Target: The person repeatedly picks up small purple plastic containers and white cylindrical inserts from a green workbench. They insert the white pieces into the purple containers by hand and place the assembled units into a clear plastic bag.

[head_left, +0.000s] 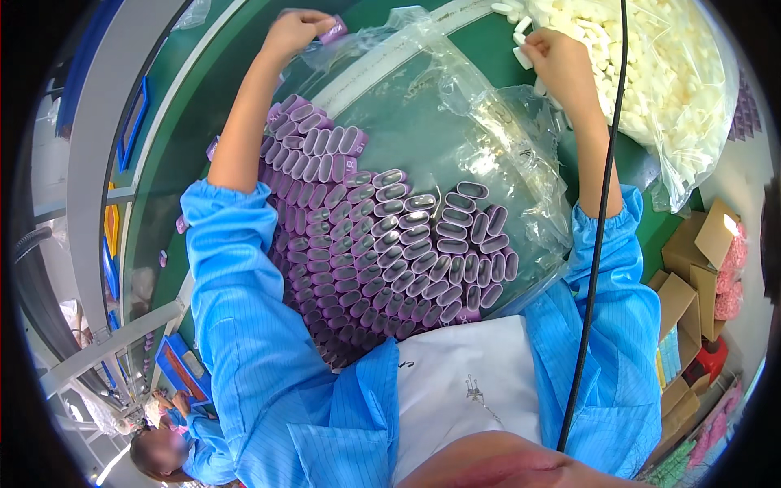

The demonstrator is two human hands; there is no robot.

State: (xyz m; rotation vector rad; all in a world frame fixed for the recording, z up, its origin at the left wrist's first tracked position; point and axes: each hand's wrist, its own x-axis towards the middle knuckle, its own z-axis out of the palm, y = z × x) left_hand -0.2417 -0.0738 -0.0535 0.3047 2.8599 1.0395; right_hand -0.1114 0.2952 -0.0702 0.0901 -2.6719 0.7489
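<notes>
My left hand [293, 34] reaches to the far left, its fingers closed on a small purple oval case [333, 31]. At the far right, my right hand [561, 67] is closed in a pinch on a white oval piece [522, 57], beside the mouth of a clear bag [687, 159] heaped with similar white pieces. Between my forearms, many purple open-topped oval cases [390, 239] stand packed in rows, their grey hollows facing up. Several looser cases sit at the right end of the group.
Clear plastic sheeting [512, 134] lies on the green work surface [390, 122] around the cases. A black cable [606, 187] hangs across the right side. Cardboard boxes [679, 305] stand at the lower right. Another person in blue [207, 443] is at the lower left.
</notes>
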